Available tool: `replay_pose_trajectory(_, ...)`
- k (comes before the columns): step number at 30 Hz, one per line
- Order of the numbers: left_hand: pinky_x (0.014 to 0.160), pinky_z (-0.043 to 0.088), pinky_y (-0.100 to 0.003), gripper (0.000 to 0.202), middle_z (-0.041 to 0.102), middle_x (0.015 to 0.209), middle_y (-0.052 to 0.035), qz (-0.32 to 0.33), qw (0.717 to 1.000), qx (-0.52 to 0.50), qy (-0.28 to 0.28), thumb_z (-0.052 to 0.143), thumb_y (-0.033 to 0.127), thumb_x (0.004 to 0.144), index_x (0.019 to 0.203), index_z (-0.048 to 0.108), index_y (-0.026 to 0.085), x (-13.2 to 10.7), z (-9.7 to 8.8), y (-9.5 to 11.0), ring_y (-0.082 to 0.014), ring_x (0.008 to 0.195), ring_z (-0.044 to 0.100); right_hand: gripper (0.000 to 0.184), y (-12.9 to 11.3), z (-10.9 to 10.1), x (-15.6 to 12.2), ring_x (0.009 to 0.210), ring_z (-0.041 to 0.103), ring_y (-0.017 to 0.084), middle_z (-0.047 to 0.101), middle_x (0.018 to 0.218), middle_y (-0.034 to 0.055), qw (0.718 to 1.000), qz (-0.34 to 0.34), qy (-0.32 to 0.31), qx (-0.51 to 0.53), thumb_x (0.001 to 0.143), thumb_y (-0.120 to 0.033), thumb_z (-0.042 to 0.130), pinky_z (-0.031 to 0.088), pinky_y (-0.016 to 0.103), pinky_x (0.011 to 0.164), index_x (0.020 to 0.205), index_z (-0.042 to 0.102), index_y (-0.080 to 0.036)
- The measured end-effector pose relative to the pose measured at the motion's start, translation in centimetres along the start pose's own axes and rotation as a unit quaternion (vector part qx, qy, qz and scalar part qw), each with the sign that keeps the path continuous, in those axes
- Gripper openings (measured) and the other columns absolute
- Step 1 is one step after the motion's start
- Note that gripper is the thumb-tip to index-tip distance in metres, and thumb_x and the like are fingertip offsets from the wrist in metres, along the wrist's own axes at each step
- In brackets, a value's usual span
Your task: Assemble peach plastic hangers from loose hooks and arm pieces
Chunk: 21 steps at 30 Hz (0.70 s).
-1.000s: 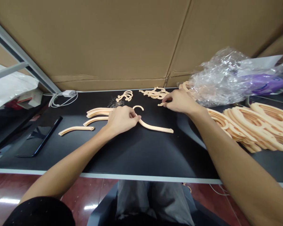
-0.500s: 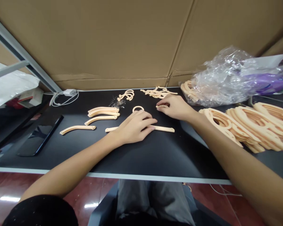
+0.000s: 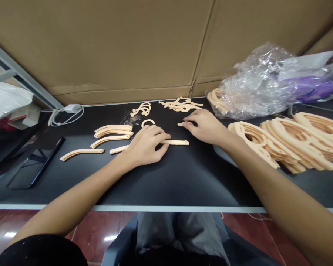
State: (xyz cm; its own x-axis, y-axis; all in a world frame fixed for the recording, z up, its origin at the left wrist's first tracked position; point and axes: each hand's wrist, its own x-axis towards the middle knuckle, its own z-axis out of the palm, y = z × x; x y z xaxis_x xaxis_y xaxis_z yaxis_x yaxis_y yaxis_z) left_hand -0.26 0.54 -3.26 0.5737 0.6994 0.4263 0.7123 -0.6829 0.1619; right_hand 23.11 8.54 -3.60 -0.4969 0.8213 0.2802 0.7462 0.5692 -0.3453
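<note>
Forearms [image 3: 81,196] angled inward, left hand [image 3: 145,146] over hanger [image 3: 178,142]

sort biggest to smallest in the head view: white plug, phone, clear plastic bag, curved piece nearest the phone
1. Clear plastic bag
2. Phone
3. Curved piece nearest the phone
4. White plug

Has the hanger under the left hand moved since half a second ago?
Yes: judged against the loose curved piece nearest the phone, the hanger has shifted left, its left end now closer to that piece.
</note>
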Motion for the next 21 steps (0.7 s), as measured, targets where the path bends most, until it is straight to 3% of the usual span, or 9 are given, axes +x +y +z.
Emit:
replay_pose_trajectory(5, 0.09, 0.052, -0.039, 0.029, 0.071, 0.112, -0.0112, 0.015, 0.999, -0.033, -0.017, 0.05, 0.029, 0.102, 0.119, 0.071, 0.017, 0.0, 0.5, 0.7, -0.0231, 0.101, 0.064, 0.017, -0.8, -0.1, -0.1, 0.103, 0.063, 0.027, 0.071, 0.107, 0.0129, 0.999, 0.025, 0.015, 0.021, 0.09, -0.026, 0.058, 0.046, 0.038, 0.089, 0.094, 0.073, -0.018)
replay_pose_trajectory(10, 0.09, 0.051, -0.038, 0.022, 0.071, 0.103, -0.0099, 0.017, 0.998, -0.049, -0.033, 0.046, 0.02, 0.101, 0.101, 0.068, 0.015, 0.1, 0.4, 1.1, -0.0224, 0.1, 0.063, 0.011, -1.8, -1.1, -0.4, 0.078, 0.06, 0.021, 0.07, 0.088, 0.0054, 0.997, 0.05, -0.013, 0.054, 0.091, -0.027, 0.054, 0.041, 0.033, 0.072, 0.092, 0.065, -0.022)
replay_pose_trajectory(16, 0.08, 0.05, -0.038, 0.011, 0.068, 0.088, -0.008, -0.039, 0.999, -0.017, -0.026, 0.053, 0.017, 0.087, 0.085, 0.063, 0.016, 0.1, 0.2, 1.2, -0.0229, 0.084, 0.061, 0.011, -1.9, -2.0, -0.8, 0.067, 0.055, 0.017, 0.063, 0.072, -0.0007, 0.995, 0.011, 0.003, 0.102, 0.092, -0.031, 0.053, 0.037, 0.031, 0.067, 0.094, 0.062, -0.024)
replay_pose_trajectory(21, 0.085, 0.051, -0.039, 0.02, 0.07, 0.1, -0.0089, -0.059, 0.997, -0.046, -0.021, 0.056, 0.031, 0.096, 0.099, 0.068, 0.015, 0.0, 0.4, 1.2, -0.0236, 0.093, 0.064, 0.014, -2.3, -2.4, -0.9, 0.056, 0.049, 0.014, 0.058, 0.062, -0.0034, 0.991, 0.013, -0.004, 0.134, 0.088, -0.031, 0.055, 0.036, 0.029, 0.06, 0.087, 0.066, -0.023)
